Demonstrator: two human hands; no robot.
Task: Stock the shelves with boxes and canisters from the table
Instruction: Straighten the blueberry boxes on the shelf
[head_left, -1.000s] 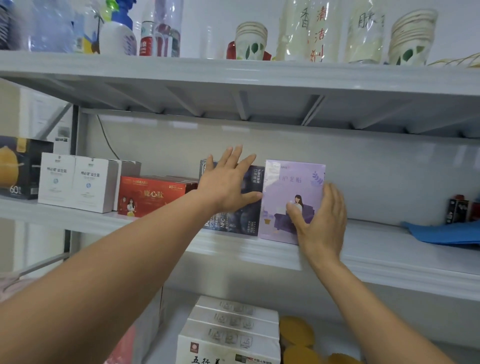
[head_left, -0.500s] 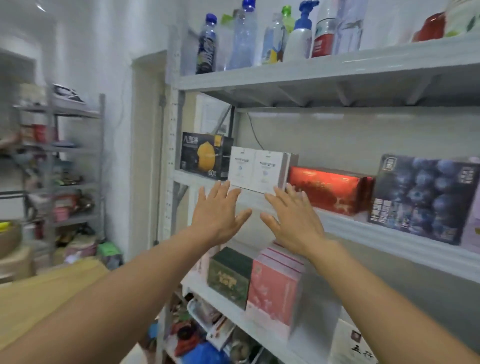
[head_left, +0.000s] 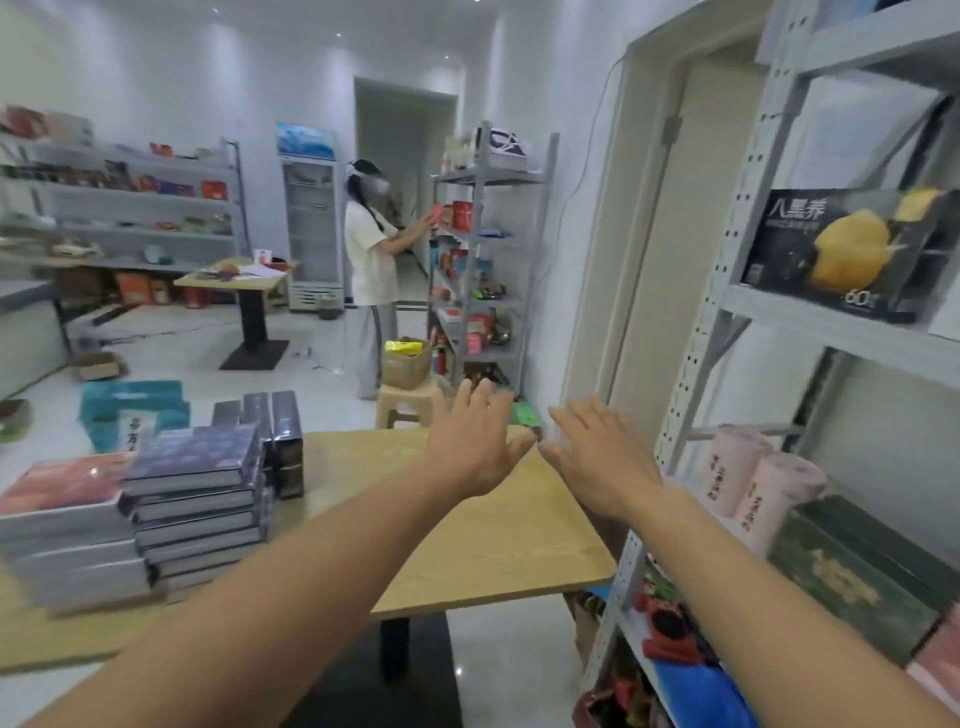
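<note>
Left hand (head_left: 475, 441) and right hand (head_left: 597, 460): both flat, fingers straight and spread, nothing held. They hang side by side over the far right part of the table (head_left: 493, 551), thumbs close together; contact cannot be judged.

On the table's left end:
- a stack of dark blue boxes (head_left: 197, 499)
- left of it, a stack topped by a reddish box (head_left: 65, 488)
- behind the blue stack, upright dark boxes (head_left: 283, 441)

Just right of the table: a grey shelf unit (head_left: 719, 312). It holds a black box with a yellow fruit print (head_left: 836, 254) above table height, and pink canisters (head_left: 753, 480) and a green box (head_left: 852, 577) lower down.

Beyond the table: another person (head_left: 369, 249) at a far shelf.
</note>
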